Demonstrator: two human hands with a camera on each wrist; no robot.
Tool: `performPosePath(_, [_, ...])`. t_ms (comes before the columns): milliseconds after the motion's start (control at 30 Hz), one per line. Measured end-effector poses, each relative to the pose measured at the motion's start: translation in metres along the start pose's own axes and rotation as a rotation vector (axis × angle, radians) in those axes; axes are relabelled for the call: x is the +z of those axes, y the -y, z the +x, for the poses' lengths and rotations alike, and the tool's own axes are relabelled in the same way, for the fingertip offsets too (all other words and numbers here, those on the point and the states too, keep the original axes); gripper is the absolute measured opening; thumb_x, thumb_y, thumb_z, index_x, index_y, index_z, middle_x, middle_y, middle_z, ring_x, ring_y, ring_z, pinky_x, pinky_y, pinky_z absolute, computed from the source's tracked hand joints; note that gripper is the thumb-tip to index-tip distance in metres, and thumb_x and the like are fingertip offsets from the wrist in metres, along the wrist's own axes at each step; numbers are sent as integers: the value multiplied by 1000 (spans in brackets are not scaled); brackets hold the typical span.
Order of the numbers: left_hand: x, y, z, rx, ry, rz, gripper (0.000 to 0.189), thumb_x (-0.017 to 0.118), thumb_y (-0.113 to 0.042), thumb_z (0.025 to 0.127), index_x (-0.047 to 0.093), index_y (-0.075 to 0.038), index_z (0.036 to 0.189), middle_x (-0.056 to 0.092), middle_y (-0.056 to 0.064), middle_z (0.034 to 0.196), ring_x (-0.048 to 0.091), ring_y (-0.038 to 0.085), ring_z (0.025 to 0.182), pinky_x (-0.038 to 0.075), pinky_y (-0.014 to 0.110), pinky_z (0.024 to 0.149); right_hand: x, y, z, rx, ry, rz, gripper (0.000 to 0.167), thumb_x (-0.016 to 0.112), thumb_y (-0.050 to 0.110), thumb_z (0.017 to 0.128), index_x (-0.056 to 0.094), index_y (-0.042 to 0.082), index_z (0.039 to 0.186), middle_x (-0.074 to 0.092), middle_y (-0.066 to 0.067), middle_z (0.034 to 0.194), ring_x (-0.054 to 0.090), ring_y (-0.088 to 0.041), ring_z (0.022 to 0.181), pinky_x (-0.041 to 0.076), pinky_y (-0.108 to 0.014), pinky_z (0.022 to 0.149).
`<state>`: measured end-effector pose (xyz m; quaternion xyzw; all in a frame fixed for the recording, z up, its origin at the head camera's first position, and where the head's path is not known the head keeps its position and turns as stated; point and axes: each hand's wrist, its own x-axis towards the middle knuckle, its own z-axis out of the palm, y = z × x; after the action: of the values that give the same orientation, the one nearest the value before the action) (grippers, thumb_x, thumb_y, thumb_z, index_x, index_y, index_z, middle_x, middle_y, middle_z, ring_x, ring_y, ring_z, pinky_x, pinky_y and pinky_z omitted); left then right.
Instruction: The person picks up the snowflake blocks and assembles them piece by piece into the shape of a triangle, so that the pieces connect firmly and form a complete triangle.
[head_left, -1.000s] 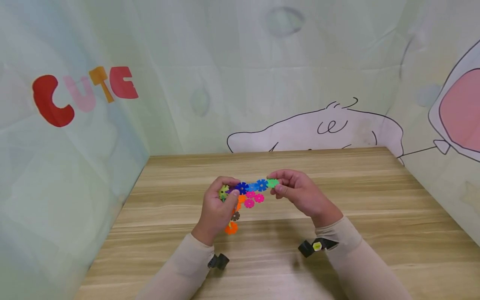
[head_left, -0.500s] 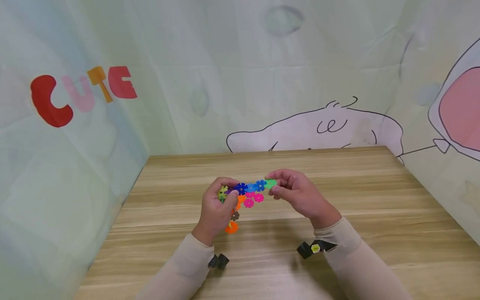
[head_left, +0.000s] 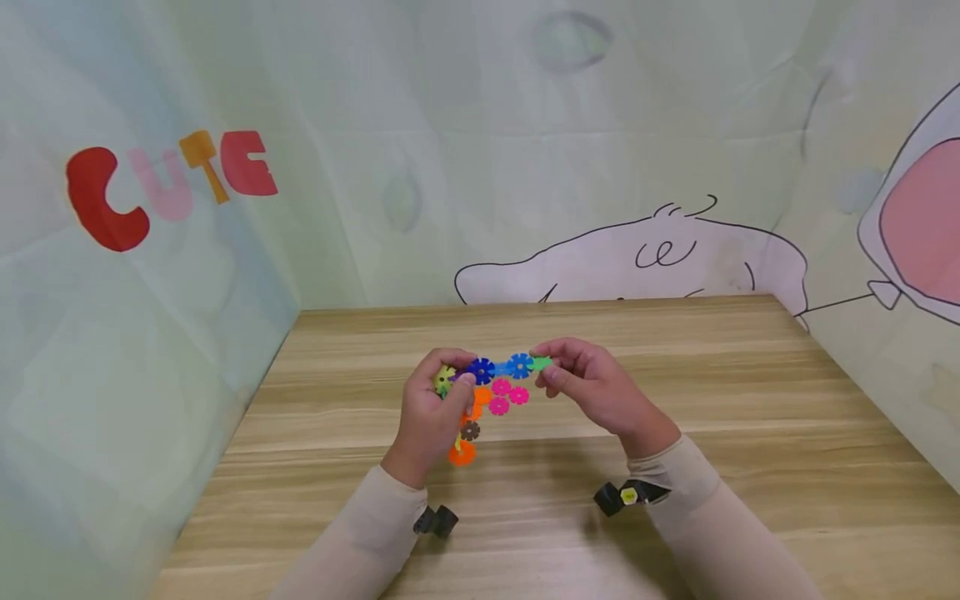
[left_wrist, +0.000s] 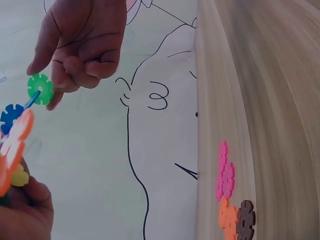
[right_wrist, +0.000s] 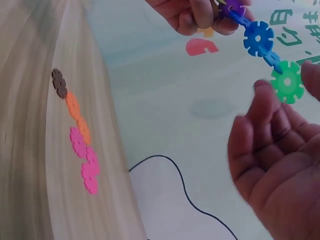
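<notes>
While pale printed cloth (head_left: pixel 360 167) is walling in the room, a dog drawing (head_left: pixel 600 258) is peeking over the table's far edge, "CUTE" lettering (head_left: pixel 108 200) is showing beyond the left edge, and a pink balloon (head_left: pixel 926 225) is floating past the far right corner. The wood-grain table (head_left: pixel 750 400) is stretching below, its streaks running roughly along the far edge. Above it, well in from both side edges, the left hand (head_left: pixel 433 408) is gripping one end of a chain (head_left: pixel 482 372) of slotted discs, and the right hand (head_left: pixel 592 379) is pinching the green disc (right_wrist: pixel 287 93) at the other. The chain is bridging the hands in mid-air, its slots probably relying on friction, so an uneven pull or twist could be popping a joint, likeliest near the green disc, where the pinch is covering little and could slip. Below, left of the table's middle and short of the far edge, three pink discs (right_wrist: pixel 92 161), two orange discs (right_wrist: pixel 73 106) and a brown disc (right_wrist: pixel 59 84) are lying together; a dropping wrist could be scattering them. Just below the left hand, an orange end disc (head_left: pixel 462 454) is hanging off the table; its joint is hidden, and a bump could be loosening it.
</notes>
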<state>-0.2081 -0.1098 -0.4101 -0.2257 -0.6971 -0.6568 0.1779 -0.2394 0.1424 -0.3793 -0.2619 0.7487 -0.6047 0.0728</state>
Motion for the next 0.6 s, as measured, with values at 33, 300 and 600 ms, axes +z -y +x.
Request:
performPosePath(33, [0,0,0,-11,1,-6,19,54,3,103,62,0,120,53,9,104,52,15,61,52,23,57,0,0,0,-9,-8,-18,32,57,6,107,59,1,139,67,-19,110,68,-29,98,60,-30,87])
performPosePath(300, [1,-7,2,-198,70,-104,24,49,-4,107,57,4,129,51,15,103,53,15,61,51,23,53,10,2,-4,-285,-20,-345,60,77,11,95,53,16,150,55,-8,151,56,-30,136,51,-55,108])
performPosePath(600, [1,-10,4,-320,160,-187,30,35,-12,112,49,-3,137,51,14,116,54,15,61,49,25,57,22,5,-5,-502,-33,-587,38,79,-2,90,74,14,125,67,-6,130,66,-25,122,61,-39,96])
